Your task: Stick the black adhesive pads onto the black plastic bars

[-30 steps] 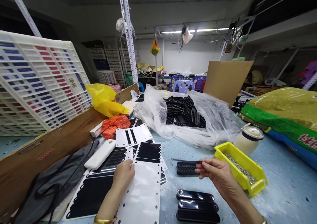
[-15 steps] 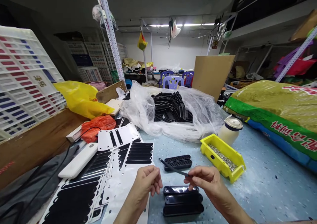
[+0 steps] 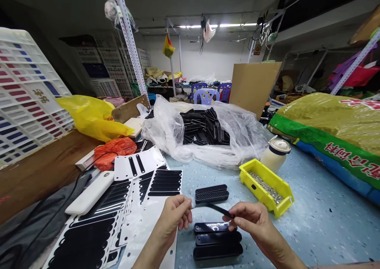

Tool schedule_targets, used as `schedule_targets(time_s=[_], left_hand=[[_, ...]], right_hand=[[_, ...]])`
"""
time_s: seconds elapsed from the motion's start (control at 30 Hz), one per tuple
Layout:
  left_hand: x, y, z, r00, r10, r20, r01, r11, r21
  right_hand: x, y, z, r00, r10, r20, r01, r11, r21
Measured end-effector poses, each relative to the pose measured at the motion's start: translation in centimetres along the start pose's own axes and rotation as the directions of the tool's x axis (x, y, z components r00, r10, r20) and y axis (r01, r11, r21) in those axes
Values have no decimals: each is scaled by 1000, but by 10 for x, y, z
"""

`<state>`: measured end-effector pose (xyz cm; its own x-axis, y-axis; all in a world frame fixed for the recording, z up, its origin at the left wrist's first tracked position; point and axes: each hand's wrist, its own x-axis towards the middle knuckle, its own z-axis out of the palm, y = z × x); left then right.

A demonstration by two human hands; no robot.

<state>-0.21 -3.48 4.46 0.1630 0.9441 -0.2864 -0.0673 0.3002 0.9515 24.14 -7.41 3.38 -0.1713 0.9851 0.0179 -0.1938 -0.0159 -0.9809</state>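
A thin black adhesive strip point(image 3: 218, 208) spans the gap between my two hands, slightly bowed. My right hand point(image 3: 251, 219) pinches its right end between thumb and fingers. At its left end, which looks pale, the closed thumb and forefinger of my left hand point(image 3: 178, 212) grip it. Below the strip lie three glossy black oblong pieces point(image 3: 218, 238) in a stack of rows on the table. Just beyond it are two black oblong pieces with a perforated pattern point(image 3: 211, 193). Sheets of matching black strips point(image 3: 164, 183) lie left of my left hand.
A yellow bin point(image 3: 267, 187) of small metal parts stands at right, beside a cream lidded jug point(image 3: 275, 154). Behind, a clear plastic bag point(image 3: 204, 154) holds many black pieces. A white oblong device point(image 3: 90, 193) rests on sheets at left. A large printed sack point(image 3: 329, 122) lies far right.
My left fingers have closed on the strip's left end, which was free before. The strip's right end and my right hand have shifted slightly. The view has moved a little.
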Motion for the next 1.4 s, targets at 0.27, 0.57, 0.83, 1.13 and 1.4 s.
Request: schedule_targets(time_s=[0.27, 0.57, 0.83, 1.13, 1.4], left_hand=[[4, 2, 3, 997, 0, -80, -5, 998, -67], [2, -2, 0, 999, 37, 22, -35, 996, -77], [5, 6, 9, 996, 31, -82, -50, 967, -251], [-2, 9, 27, 996, 19, -91, -51, 932, -360], [-5, 7, 28, 993, -15, -116, -22, 952, -306]], right_hand=[[-1, 1, -5, 1000, -11, 13, 11, 1000, 14], [-2, -11, -5, 998, 27, 61, -24, 999, -37], [11, -19, -11, 933, -333, -135, 182, 762, -621], [30, 13, 14, 670, -706, 230, 578, 301, -758], [37, 6, 9, 524, -734, 432, 686, 64, -724]])
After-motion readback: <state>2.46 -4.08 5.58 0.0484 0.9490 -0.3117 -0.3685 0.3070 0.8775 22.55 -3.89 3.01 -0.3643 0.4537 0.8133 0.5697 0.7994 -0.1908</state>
